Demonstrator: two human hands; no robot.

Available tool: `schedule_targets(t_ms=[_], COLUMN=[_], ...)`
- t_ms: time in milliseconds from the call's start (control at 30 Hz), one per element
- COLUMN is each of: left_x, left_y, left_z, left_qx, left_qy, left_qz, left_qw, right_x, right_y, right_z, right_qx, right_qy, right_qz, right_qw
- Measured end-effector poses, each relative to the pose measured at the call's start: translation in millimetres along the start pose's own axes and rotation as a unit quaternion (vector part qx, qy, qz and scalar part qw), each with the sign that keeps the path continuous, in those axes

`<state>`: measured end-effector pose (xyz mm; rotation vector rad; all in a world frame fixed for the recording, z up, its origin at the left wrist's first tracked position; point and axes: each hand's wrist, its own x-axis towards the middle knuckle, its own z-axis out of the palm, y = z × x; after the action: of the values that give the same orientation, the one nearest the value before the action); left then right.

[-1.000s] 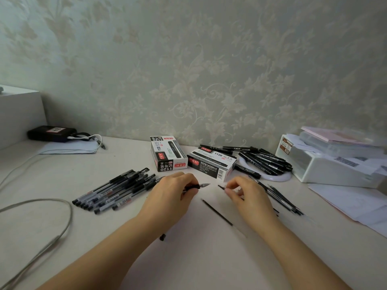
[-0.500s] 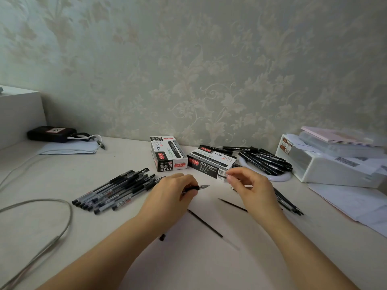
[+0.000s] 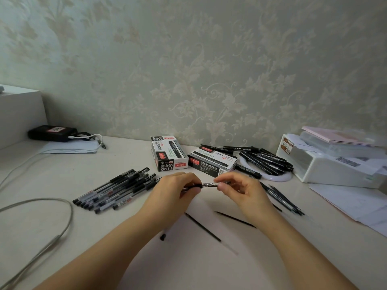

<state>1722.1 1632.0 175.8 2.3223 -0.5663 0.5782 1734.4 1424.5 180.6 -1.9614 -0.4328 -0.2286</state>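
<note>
Both your forearms reach in from the lower edge and converge over the middle of the desk (image 3: 199, 273), wrists turned inward so the fingertips nearly meet. Your left hand (image 3: 171, 195) is seen from the back, knuckles up. Its fingers are curled and, with the thumb, pinch a black pen (image 3: 196, 186) near its front end. Your right hand (image 3: 245, 193) faces it, with thumb and forefinger closed on a small clear pen part (image 3: 222, 182) and the other fingers loosely bent beneath. The pen sits between the two hands, just in front of the two marker boxes (image 3: 211, 164). Its long axis runs nearly level from left to right, and its pointed tip aims right at the clear pen part. The tip is just beside that part, but whether the two touch cannot be told. Most of the pen's length is hidden inside your left hand. Two thin black refills (image 3: 203, 227) lie loose on the desk below the hands, both slanting down to the right. A pile of capped pens (image 3: 117, 189) lies to the left of your left hand. A heap of black markers (image 3: 263, 160) rests on a white ring behind your right hand.
</note>
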Motion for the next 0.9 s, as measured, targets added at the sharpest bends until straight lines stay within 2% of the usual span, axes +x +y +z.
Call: schedule_targets(t_ms=[300, 533, 667, 733, 800, 900], left_x=[0.8, 2.8, 1.6, 1.9, 2.0, 1.2], left_y=[6.7, 13.2, 15.5, 16.0, 13.2, 5.2], left_z=[-2.1, -3.6, -0.7, 0.5, -2.1, -8.5], left_qx=[0.011, 0.027, 0.005, -0.003, 0.024, 0.095], left_qy=[-0.047, -0.007, 0.029, 0.037, 0.056, 0.09], left_qz=[0.038, 0.067, 0.059, 0.047, 0.019, -0.063], left_qw=[0.998, 0.997, 0.998, 0.998, 0.998, 0.989], right_x=[-5.9, -5.1, -4.1, -4.7, -7.4, -12.5], right_y=[-12.8, -12.5, -18.8, -22.5, -28.5, -37.9], right_z=[4.1, 4.3, 6.4, 8.7, 7.5, -7.7], right_qx=[0.009, 0.051, 0.036, -0.041, -0.17, -0.294], right_qy=[-0.061, -0.054, -0.028, 0.0, 0.015, -0.055], right_qz=[0.008, 0.004, -0.001, 0.003, 0.015, 0.07], right_qw=[0.998, 0.997, 0.999, 0.999, 0.985, 0.952])
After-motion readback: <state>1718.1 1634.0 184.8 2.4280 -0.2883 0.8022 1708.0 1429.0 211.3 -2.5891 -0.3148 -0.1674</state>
